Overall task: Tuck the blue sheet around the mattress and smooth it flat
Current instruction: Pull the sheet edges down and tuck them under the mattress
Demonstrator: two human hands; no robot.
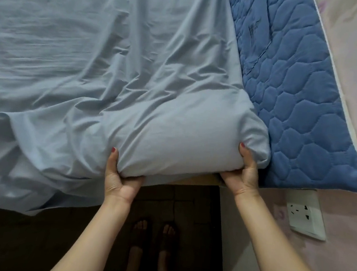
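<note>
A light blue sheet [93, 63] lies wrinkled over most of the bed, with its near edge hanging loose at the lower left. A darker blue quilted mattress [295, 91] shows bare along the right side. At the near edge, the sheet is wrapped over a lifted bulge of the mattress. My left hand [120, 173] grips this wrapped edge from below, thumb on top. My right hand [243, 169] grips it at the right end, where the sheet bunches beside the bare quilting. The fingers of both hands are hidden underneath.
A pink wall [344, 150] runs along the right of the mattress, with a white socket [304, 213] near the bed's corner. A strip of wooden bed frame [199, 180] shows under the lifted part. My bare feet [153, 241] stand on a dark floor.
</note>
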